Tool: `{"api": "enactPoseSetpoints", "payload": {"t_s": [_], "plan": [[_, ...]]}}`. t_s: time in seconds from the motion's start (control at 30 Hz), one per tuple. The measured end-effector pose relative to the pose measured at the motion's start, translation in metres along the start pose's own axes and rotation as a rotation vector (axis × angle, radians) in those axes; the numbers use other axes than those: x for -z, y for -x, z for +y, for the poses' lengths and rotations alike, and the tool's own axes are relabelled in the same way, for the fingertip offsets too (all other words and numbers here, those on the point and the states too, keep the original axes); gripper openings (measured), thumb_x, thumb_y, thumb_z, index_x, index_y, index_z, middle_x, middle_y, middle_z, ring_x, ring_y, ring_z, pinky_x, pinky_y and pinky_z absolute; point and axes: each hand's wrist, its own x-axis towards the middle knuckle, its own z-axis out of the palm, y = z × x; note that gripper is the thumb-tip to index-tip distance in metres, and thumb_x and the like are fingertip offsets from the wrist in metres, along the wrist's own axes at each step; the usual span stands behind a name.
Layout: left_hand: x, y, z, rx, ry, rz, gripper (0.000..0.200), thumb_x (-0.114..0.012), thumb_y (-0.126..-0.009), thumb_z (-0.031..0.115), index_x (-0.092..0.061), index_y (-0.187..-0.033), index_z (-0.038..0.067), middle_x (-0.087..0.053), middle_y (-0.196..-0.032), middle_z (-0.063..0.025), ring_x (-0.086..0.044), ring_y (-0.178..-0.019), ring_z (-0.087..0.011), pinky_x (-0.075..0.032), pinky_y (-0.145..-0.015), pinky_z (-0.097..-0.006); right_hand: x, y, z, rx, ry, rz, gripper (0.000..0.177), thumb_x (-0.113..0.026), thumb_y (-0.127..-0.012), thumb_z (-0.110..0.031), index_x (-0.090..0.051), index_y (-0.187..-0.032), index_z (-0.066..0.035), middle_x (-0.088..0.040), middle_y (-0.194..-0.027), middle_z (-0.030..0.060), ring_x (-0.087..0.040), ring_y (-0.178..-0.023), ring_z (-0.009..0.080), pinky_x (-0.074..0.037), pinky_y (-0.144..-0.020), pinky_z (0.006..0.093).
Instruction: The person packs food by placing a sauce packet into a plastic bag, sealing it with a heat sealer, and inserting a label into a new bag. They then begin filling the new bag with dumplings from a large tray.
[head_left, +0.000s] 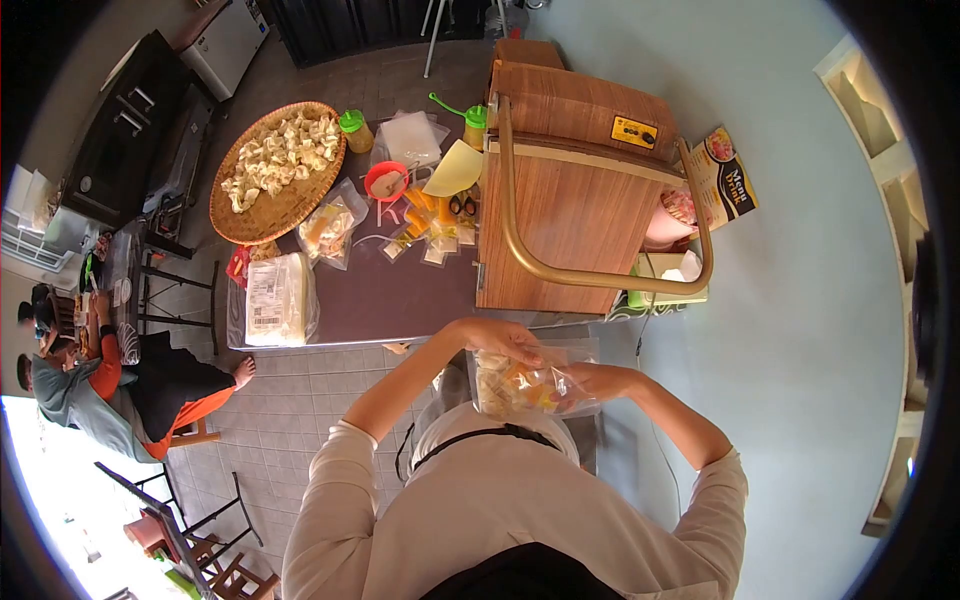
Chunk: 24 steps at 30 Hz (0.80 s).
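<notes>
Bagging step: left hand [500, 342] pinches the top of the clear snack bag [520, 388]; right hand [598, 380] grips its side, fingers curled. Closing likely needs the mouth held flat.

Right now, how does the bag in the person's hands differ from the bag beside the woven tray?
The held bag is gripped between the left hand and right hand; the table bag lies untouched on the table. The held bag is near the person's chest; the table bag sits by the woven tray. Both are clear plastic holding pale and orange food.
</notes>
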Motion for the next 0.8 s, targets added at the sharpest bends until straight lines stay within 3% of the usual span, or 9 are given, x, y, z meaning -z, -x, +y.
{"api": "enactPoseSetpoints", "payload": {"t_s": [0.2, 0.27, 0.3, 0.37, 0.5, 0.57, 0.7, 0.77, 0.8], "plan": [[0.000, 0.000, -0.006, -0.003, -0.013, -0.020, 0.048, -0.060, -0.079, 0.045, -0.056, -0.099, 0.002, -0.052, -0.083, 0.0030, -0.045, -0.081, -0.0066, -0.037, -0.071, -0.0204, -0.006, -0.001, -0.015, 0.079, 0.184, -0.011, 0.066, -0.054, -0.085, -0.021, -0.015, -0.138, -0.014, -0.034, -0.132, 0.0118, -0.052, -0.092, 0.0192, -0.046, -0.077, 0.0282], [0.000, -0.003, -0.006, 0.007, -0.049, -0.023, 0.048, -0.060, -0.079, 0.045, -0.056, -0.098, 0.002, -0.052, -0.083, 0.0032, -0.045, -0.081, -0.0066, -0.037, -0.071, -0.0202, -0.002, -0.004, -0.020, 0.097, 0.381, -0.136, 0.065, -0.051, -0.086, -0.020, -0.013, -0.137, -0.013, -0.017, -0.140, 0.0112, -0.035, -0.119, 0.0254, -0.043, -0.089, 0.0324], [0.000, -0.003, -0.004, 0.018, -0.086, -0.024, 0.047, -0.059, -0.079, 0.045, -0.056, -0.098, 0.002, -0.052, -0.083, 0.0034, -0.045, -0.081, -0.0065, -0.037, -0.070, -0.0201, -0.003, -0.005, -0.020, 0.097, 0.381, -0.135, 0.065, -0.051, -0.086, -0.020, -0.013, -0.137, -0.013, -0.017, -0.140, 0.0112, -0.035, -0.119, 0.0254, -0.043, -0.089, 0.0324], [-0.002, 0.000, -0.002, 0.008, -0.043, -0.022, 0.048, -0.059, -0.079, 0.045, -0.056, -0.099, 0.002, -0.052, -0.084, 0.0035, -0.046, -0.081, -0.0065, -0.037, -0.070, -0.0200, -0.006, -0.006, -0.017, -0.067, -0.014, -0.047, 0.066, -0.055, -0.083, -0.020, -0.017, -0.137, -0.012, -0.018, -0.139, 0.0102, -0.028, -0.123, 0.0243, -0.034, -0.097, 0.0340], [-0.001, 0.001, -0.004, -0.019, 0.007, -0.015, 0.048, -0.058, -0.080, 0.045, -0.057, -0.101, 0.002, -0.053, -0.087, 0.0033, -0.046, -0.082, -0.0066, -0.038, -0.071, -0.0205, -0.007, -0.012, -0.004, 0.056, 0.265, 0.026, 0.062, -0.054, -0.084, -0.020, -0.021, -0.136, -0.016, -0.020, -0.138, 0.0104, -0.034, -0.118, 0.0238, -0.038, -0.093, 0.0323], [0.000, 0.001, -0.004, 0.026, -0.047, -0.013, 0.048, -0.057, -0.080, 0.045, -0.056, -0.104, 0.003, -0.054, -0.090, 0.0025, -0.046, -0.084, -0.0071, -0.038, -0.074, -0.0208, -0.008, -0.012, 0.001, 0.231, 0.246, 0.056, 0.070, -0.056, -0.083, -0.023, -0.013, -0.138, -0.016, -0.031, -0.136, 0.0058, -0.048, -0.096, 0.0139, -0.045, -0.066, 0.0220], [-0.006, -0.001, 0.002, -0.024, -0.064, 0.000, 0.048, -0.054, -0.083, 0.044, -0.055, -0.109, 0.003, -0.055, -0.094, 0.0013, -0.046, -0.087, -0.0083, -0.037, -0.078, -0.0215, -0.005, -0.007, -0.006, 0.126, 0.191, -0.104, 0.060, -0.051, -0.085, -0.036, -0.026, -0.136, -0.016, -0.028, -0.137, 0.0072, -0.046, -0.103, 0.0160, -0.046, -0.071, 0.0239], [-0.005, -0.004, 0.000, -0.002, -0.067, -0.001, 0.049, -0.052, -0.084, 0.044, -0.055, -0.110, 0.003, -0.055, -0.096, 0.0008, -0.046, -0.089, -0.0088, -0.037, -0.079, -0.0216, -0.006, -0.009, -0.003, 0.159, 0.290, -0.042, 0.056, -0.054, -0.083, -0.015, -0.032, -0.132, -0.028, -0.029, -0.134, 0.0088, -0.043, -0.108, 0.0218, -0.046, -0.081, 0.0306], [-0.005, -0.005, 0.000, 0.019, -0.069, 0.000, 0.050, -0.051, -0.084, 0.045, -0.054, -0.111, 0.002, -0.055, -0.098, 0.0002, -0.046, -0.090, -0.0094, -0.037, -0.081, -0.0217, -0.005, -0.013, 0.003, 0.159, 0.291, -0.041, 0.056, -0.054, -0.083, -0.015, -0.032, -0.132, -0.028, -0.029, -0.134, 0.0088, -0.043, -0.108, 0.0218, -0.046, -0.081, 0.0306]]}}
